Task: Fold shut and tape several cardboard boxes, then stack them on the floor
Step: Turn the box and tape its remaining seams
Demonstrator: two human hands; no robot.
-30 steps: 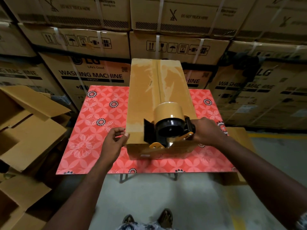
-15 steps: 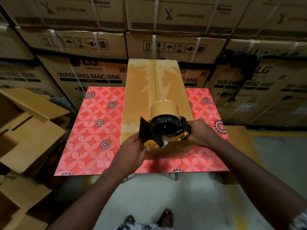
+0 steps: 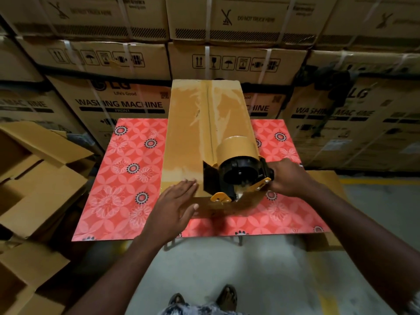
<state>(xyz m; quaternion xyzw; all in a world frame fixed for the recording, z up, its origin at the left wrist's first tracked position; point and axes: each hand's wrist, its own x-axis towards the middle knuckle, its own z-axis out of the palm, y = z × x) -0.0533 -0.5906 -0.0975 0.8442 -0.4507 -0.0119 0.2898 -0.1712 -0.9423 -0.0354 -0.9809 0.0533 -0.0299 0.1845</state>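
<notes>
Many big printed cartons [image 3: 122, 103] stack as a wall behind. Next a table [image 3: 127, 178] with a red flower cloth, with loose cardboard [image 3: 41, 178] heaped to its left. One long box [image 3: 188, 133] lies on the table's middle, flaps shut, shiny tape [image 3: 218, 114] over the centre seam. A black-and-yellow tape dispenser [image 3: 238, 176] sits on the box's near end, just right of the seam. The left hand [image 3: 177, 205] lies flat, fingers straight, on the near left corner. The right hand [image 3: 286, 176] wraps the dispenser handle.

Risk: if the flat hand lets up, the cutting pull could drag the box toward the table edge. A weak tear likely leaves the tape wrinkled or loose. The box's long axis runs straight away from the person, far end toward the cartons.
</notes>
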